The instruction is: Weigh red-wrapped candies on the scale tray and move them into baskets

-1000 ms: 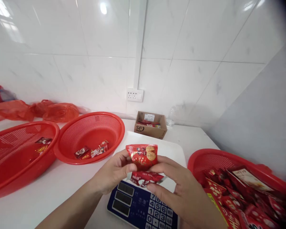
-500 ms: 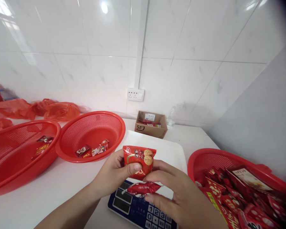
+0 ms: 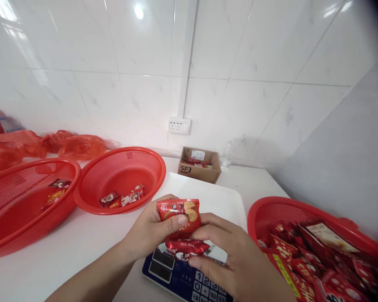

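My left hand (image 3: 151,228) is closed on a red snack packet (image 3: 189,209) with round biscuits printed on it, its thumb across the front. Just below, a second, darker red snack packet (image 3: 187,248) is held edge-on between the thumb and fingers of my right hand (image 3: 222,251). The two packets touch or nearly touch. Both hands are above a digital scale with a white pan (image 3: 208,191) and a dark blue keypad panel (image 3: 176,279). The hands and packets hide part of the pan and display.
Two red perforated baskets (image 3: 159,167) (image 3: 72,197) with a few packets stand at left. Another red basket (image 3: 255,209), heaped with red packets, is at right. A small cardboard box (image 3: 201,173) sits by the wall. Red plastic bags (image 3: 82,146) lie at the back left.
The biscuit packet has moved slightly down and left with my left hand and tilted a little. The darker packet has turned slightly in my right hand. The baskets have not moved.
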### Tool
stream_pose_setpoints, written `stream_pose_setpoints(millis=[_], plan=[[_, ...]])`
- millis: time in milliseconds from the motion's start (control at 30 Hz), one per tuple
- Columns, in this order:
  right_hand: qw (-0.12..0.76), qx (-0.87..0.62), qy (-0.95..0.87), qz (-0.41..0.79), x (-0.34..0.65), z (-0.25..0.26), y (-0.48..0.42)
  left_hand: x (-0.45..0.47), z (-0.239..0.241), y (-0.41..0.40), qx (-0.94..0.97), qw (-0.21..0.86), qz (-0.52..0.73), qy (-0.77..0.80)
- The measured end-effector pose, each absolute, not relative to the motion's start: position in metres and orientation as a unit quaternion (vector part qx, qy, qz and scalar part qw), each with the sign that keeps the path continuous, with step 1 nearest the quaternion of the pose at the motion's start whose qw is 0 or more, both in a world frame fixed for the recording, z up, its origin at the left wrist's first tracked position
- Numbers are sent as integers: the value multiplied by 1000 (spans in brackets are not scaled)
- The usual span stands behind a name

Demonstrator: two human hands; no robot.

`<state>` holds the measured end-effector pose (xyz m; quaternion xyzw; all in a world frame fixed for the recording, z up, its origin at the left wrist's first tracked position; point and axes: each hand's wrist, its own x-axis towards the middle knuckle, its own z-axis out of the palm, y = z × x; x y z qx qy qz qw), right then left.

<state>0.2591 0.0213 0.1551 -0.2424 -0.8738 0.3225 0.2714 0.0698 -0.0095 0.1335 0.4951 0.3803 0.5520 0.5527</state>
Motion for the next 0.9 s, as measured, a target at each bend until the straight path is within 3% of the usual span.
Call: stream_pose_setpoints(millis=[200,500,900], plan=[[370,-237,-854,277,261,153,22,68,130,-9,548,558,529,328],[342,-258,-860,279,263,157,21,73,138,-13,554,554,480,394],[456,-290,-778,321,258,146,18,62,124,-24,558,523,500,407]])
